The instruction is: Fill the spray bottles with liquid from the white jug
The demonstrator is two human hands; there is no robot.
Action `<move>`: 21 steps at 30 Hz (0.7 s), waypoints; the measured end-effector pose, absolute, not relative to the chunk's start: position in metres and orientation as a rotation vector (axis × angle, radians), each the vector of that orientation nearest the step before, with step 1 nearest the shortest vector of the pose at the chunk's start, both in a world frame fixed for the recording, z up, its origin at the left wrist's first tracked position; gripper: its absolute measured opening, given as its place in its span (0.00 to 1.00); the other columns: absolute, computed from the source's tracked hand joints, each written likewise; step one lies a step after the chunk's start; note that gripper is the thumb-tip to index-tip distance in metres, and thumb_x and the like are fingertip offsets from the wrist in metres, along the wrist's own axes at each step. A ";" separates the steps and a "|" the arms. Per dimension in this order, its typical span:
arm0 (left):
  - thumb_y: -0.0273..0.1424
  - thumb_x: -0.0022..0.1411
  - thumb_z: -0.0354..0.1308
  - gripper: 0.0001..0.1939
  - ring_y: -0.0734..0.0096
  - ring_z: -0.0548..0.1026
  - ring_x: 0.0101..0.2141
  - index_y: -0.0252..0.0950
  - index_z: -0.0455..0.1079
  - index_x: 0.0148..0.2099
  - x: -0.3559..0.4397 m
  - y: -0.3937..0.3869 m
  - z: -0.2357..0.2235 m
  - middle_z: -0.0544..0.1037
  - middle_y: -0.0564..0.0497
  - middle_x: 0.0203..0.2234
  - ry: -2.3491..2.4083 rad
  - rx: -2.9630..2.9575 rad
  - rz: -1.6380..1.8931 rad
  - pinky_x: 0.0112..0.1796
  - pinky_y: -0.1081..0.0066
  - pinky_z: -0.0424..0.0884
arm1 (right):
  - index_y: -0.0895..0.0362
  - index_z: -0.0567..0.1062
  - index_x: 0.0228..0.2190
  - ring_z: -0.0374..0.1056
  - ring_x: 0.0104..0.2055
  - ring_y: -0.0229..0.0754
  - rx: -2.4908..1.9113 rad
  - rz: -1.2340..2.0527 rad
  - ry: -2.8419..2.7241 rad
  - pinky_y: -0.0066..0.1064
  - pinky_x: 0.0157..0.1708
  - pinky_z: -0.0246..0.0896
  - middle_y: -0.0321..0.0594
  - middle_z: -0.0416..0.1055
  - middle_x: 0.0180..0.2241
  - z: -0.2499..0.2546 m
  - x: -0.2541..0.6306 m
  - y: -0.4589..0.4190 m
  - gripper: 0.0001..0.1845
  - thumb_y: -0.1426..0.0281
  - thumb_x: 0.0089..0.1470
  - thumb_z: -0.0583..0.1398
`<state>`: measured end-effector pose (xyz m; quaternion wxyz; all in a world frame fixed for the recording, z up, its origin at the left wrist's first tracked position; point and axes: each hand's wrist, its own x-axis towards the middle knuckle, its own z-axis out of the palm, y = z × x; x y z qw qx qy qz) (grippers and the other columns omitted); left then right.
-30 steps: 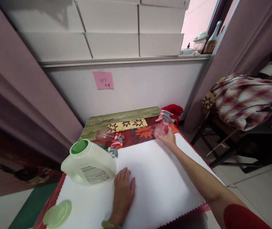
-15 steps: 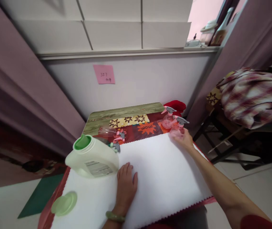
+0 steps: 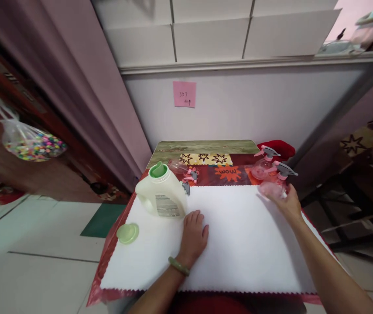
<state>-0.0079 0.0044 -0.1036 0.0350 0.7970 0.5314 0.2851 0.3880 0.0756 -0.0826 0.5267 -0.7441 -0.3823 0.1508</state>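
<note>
My right hand (image 3: 287, 203) grips a clear pink spray bottle (image 3: 273, 185) with a grey trigger, standing on the right edge of a white cloth (image 3: 232, 244). A second pink spray bottle (image 3: 262, 164) stands just behind it. My left hand (image 3: 193, 235) lies flat on the cloth, fingers spread, a green bangle on the wrist. Just left of that hand stands a pale green jug (image 3: 160, 194) with its mouth uncovered. Its green cap (image 3: 128, 233) lies on the cloth's left side.
Two more spray bottles (image 3: 186, 172) lie on their sides behind the jug, on a small table (image 3: 202, 147) with a red patterned cover. A pink note (image 3: 184, 93) is stuck to the wall. A bag of beads (image 3: 31, 146) hangs at the left.
My right hand carried the pink spray bottle from the far middle of the table to the right edge of the cloth. The view has swung to the left. My left hand stayed flat.
</note>
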 end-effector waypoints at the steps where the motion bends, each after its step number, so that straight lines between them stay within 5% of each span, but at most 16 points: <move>1: 0.27 0.65 0.57 0.17 0.49 0.71 0.57 0.35 0.69 0.56 -0.008 0.004 -0.103 0.75 0.39 0.56 1.633 2.442 0.876 0.59 0.46 0.67 | 0.61 0.67 0.59 0.66 0.60 0.71 -1.805 0.345 -0.852 0.62 0.60 0.58 0.62 0.69 0.59 -0.081 0.380 0.068 0.60 0.48 0.27 0.76; 4: 0.27 0.65 0.57 0.17 0.49 0.70 0.57 0.34 0.69 0.56 -0.007 0.004 -0.103 0.75 0.38 0.56 1.637 2.429 0.867 0.59 0.46 0.66 | 0.59 0.67 0.58 0.69 0.59 0.61 -1.718 0.342 -0.763 0.53 0.56 0.66 0.59 0.71 0.57 -0.078 0.346 0.045 0.48 0.45 0.43 0.69; 9: 0.27 0.65 0.56 0.17 0.48 0.70 0.57 0.34 0.68 0.56 -0.006 0.002 -0.104 0.74 0.38 0.56 1.638 2.414 0.851 0.60 0.45 0.65 | 0.57 0.78 0.44 0.76 0.45 0.52 -1.523 0.710 -1.026 0.47 0.50 0.70 0.50 0.79 0.44 -0.067 0.265 0.038 0.29 0.48 0.49 0.67; 16: 0.26 0.63 0.57 0.21 0.48 0.70 0.57 0.32 0.67 0.58 -0.008 0.000 -0.102 0.74 0.37 0.55 1.636 2.408 0.855 0.60 0.44 0.66 | 0.56 0.78 0.43 0.77 0.44 0.47 -1.494 0.658 -1.584 0.38 0.46 0.72 0.48 0.80 0.45 -0.036 0.168 0.118 0.19 0.55 0.60 0.59; 21: 0.26 0.64 0.56 0.21 0.48 0.70 0.57 0.32 0.66 0.59 -0.008 -0.001 -0.100 0.74 0.37 0.55 1.651 2.382 0.853 0.60 0.43 0.65 | 0.54 0.81 0.42 0.75 0.49 0.50 -1.622 0.592 -1.766 0.38 0.52 0.67 0.46 0.79 0.46 -0.031 0.118 0.191 0.13 0.61 0.58 0.63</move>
